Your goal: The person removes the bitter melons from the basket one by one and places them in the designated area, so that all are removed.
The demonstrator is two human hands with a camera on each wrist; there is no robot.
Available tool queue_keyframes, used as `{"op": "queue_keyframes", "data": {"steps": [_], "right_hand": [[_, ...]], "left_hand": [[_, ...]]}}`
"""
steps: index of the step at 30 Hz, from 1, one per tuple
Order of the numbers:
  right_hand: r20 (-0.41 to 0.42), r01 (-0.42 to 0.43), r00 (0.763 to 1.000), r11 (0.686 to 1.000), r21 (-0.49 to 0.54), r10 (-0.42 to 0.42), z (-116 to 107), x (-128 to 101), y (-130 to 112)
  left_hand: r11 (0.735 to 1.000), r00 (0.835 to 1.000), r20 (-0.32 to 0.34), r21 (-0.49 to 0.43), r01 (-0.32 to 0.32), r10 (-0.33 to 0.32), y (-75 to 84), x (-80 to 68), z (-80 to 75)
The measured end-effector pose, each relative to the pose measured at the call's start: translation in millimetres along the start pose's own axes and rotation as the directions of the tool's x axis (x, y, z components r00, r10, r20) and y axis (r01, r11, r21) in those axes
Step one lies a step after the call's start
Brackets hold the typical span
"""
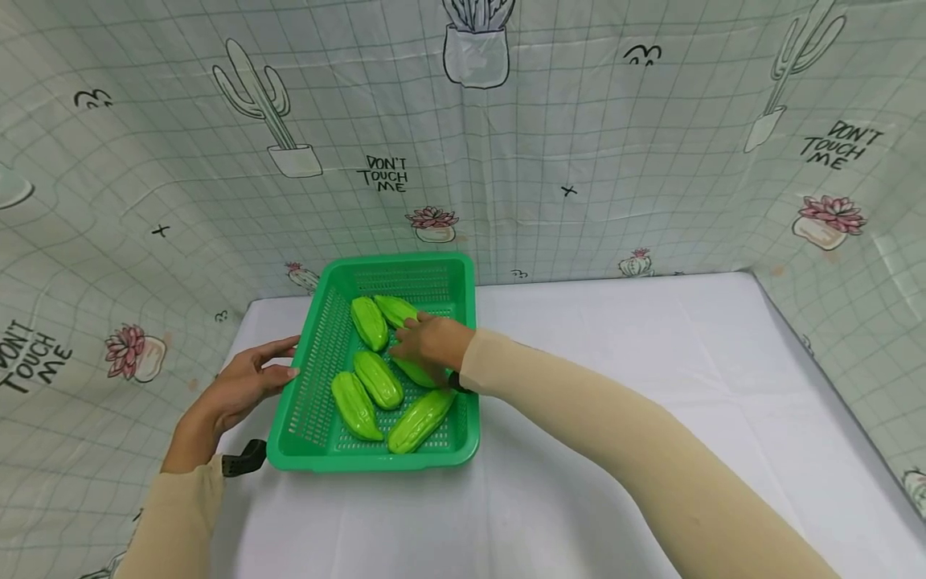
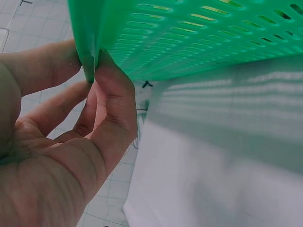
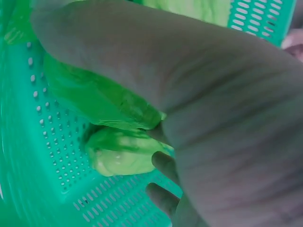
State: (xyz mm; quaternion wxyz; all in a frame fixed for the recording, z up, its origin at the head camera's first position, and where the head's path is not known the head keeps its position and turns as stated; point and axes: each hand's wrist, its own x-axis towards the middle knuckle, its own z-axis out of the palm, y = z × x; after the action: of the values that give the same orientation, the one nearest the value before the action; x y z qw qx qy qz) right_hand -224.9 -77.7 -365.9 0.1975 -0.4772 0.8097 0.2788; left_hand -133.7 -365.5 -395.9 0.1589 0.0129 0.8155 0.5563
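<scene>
A green plastic basket (image 1: 299, 426) holds several bright green ridged gourds (image 1: 376, 379). My left hand (image 1: 242, 386) is at the basket's left side; in the left wrist view its thumb and fingers pinch the rim (image 2: 90, 42). Inside the basket, toward the right wall, my right hand (image 1: 434, 346) reaches over a gourd (image 1: 418, 374) and partly covers it. From the right wrist, that gourd (image 3: 99, 99) lies beside the thumb, while two fingers (image 3: 163, 196) stretch out close to another gourd (image 3: 125, 151). Contact with the covered gourd is partly hidden.
The basket stands on a white cloth-covered table (image 1: 615, 346), near its back left corner. A printed grid curtain (image 1: 521, 145) with cactus drawings encloses the back and sides. Black straps (image 1: 246, 458) show at the wrists.
</scene>
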Motion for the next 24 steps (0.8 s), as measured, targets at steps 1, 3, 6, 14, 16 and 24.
{"op": "queue_keyframes", "data": {"steps": [1,3,6,14,16,24], "right_hand": [[-0.002,-0.003,1.000,1.000,-0.001,0.003,-1,-1,0],[-0.015,-0.005,1.000,1.000,0.005,0.005,-2,-4,1],[-0.047,0.003,0.999,1.000,0.028,-0.002,-5,-10,3],[-0.157,0.029,0.988,0.988,0.152,-0.005,-10,-31,16],[-0.192,0.030,0.981,0.984,0.176,0.004,-10,-38,19],[-0.350,0.049,0.936,0.972,0.230,0.036,-3,-65,29]], "left_hand": [[1.000,1.000,-0.001,0.002,0.002,-0.002,0.4,-0.2,0.2],[1.000,1.000,-0.005,0.003,0.008,-0.008,1.0,-0.3,0.6],[1.000,1.000,-0.008,-0.001,0.014,-0.014,1.8,-0.4,1.2],[1.000,1.000,0.004,0.009,-0.007,0.007,1.8,-0.3,2.0],[1.000,1.000,0.002,0.008,-0.003,0.003,2.8,-0.6,2.4],[1.000,1.000,0.002,0.010,-0.005,0.005,4.1,-0.7,2.5]]}}
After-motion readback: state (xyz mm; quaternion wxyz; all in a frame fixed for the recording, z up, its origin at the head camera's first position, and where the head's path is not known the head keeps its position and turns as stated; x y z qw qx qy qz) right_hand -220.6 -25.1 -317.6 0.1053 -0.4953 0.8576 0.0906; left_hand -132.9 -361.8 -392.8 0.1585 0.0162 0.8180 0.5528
